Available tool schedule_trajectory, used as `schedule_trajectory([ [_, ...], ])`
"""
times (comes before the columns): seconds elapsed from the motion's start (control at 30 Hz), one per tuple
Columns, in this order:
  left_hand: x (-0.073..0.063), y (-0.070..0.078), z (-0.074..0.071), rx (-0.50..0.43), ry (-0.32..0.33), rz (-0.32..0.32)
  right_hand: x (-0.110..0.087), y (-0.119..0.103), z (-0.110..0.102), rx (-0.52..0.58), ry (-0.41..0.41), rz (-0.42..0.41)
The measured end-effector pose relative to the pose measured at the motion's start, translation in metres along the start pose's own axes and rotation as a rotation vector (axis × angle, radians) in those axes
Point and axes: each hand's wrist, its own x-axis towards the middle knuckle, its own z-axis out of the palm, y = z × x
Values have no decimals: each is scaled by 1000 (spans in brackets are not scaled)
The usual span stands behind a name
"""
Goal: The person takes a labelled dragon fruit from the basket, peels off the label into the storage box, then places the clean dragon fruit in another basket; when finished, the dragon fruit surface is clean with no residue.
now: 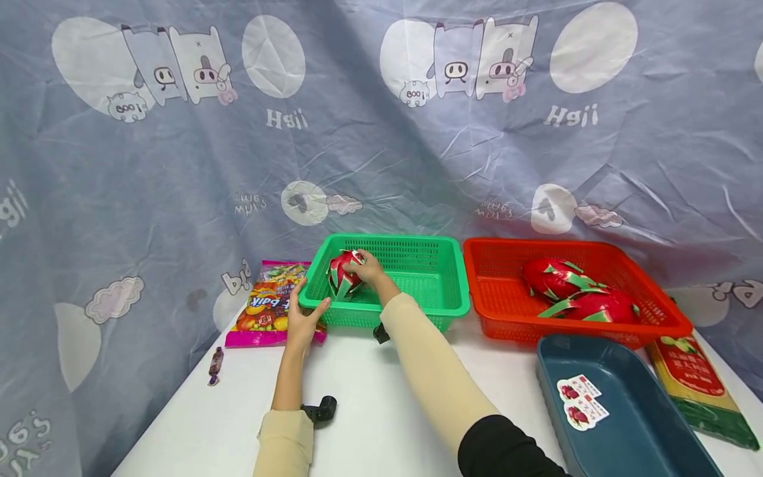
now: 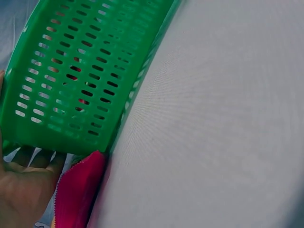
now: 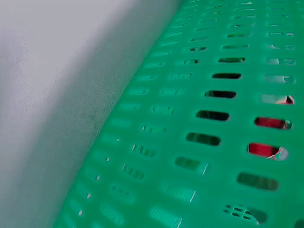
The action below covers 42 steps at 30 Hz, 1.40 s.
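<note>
A red dragon fruit [image 1: 342, 273] with green scales stands in the left part of the green basket [image 1: 417, 308]. My right hand [image 1: 371, 270] reaches over the basket's front rim and grips the fruit from its right side. At the basket's front left corner, my left hand [image 1: 302, 323] holds the rim, its thumb toward the front. In the left wrist view, the fingers of the left hand [image 2: 26, 192] pass behind the basket's end. Only red patches of the fruit show through the slots in the right wrist view; the right hand is hidden there.
A candy bag [image 1: 262, 311] lies left of the green basket, with a wrapped candy [image 1: 215, 366] nearby. The red basket [image 1: 495, 318] on the right holds two dragon fruits [image 1: 602, 306]. In front are a blue tray [image 1: 646, 424] with stickers [image 1: 578, 414] and a yellow-green packet [image 1: 703, 387].
</note>
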Motion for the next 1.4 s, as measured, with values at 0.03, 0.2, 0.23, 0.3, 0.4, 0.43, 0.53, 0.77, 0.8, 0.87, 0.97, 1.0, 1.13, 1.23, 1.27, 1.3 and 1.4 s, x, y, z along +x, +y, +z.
schedule_trajectory([
  [0.03,1,-3,1,-7,1,-4,-2,0,-2,13,11,-5],
  [0.2,6,-20,5,-6,20,-24,-7,4,-13,20,82,-37],
  [0.23,6,-22,7,2,24,-22,-7,5,-16,9,105,-49],
  [0.3,7,-24,10,21,25,-14,-10,4,-22,-14,165,-75],
  [0.4,9,-24,15,42,19,-4,-15,-4,-35,-69,266,-110],
  [0.43,10,-23,15,49,14,-2,-17,-8,-41,-90,292,-122],
  [0.53,14,-21,16,44,5,3,-25,-24,-60,-129,312,-178],
  [0.77,15,-15,16,31,-6,-25,-65,-59,-126,-174,92,-405],
  [0.8,14,-16,17,31,-4,-29,-78,-63,-137,-210,60,-433],
  [0.87,12,-17,16,32,1,-38,-107,-72,-156,-272,-2,-482],
  [0.97,9,-16,10,35,14,-54,-159,-83,-174,-389,-78,-539],
  [1.0,10,-18,6,41,28,-55,-178,-85,-177,-440,-92,-562],
  [1.13,9,-14,-4,44,52,-52,-251,-77,-178,-577,-131,-645],
  [1.23,9,-14,-6,47,53,-51,-298,-53,-176,-593,-150,-637],
  [1.27,9,-14,-5,45,49,-54,-312,-43,-175,-574,-163,-614],
  [1.3,8,-14,-5,50,46,-58,-324,-32,-175,-548,-180,-584],
  [1.4,7,-16,-2,60,46,-65,-350,1,-172,-480,-204,-500],
])
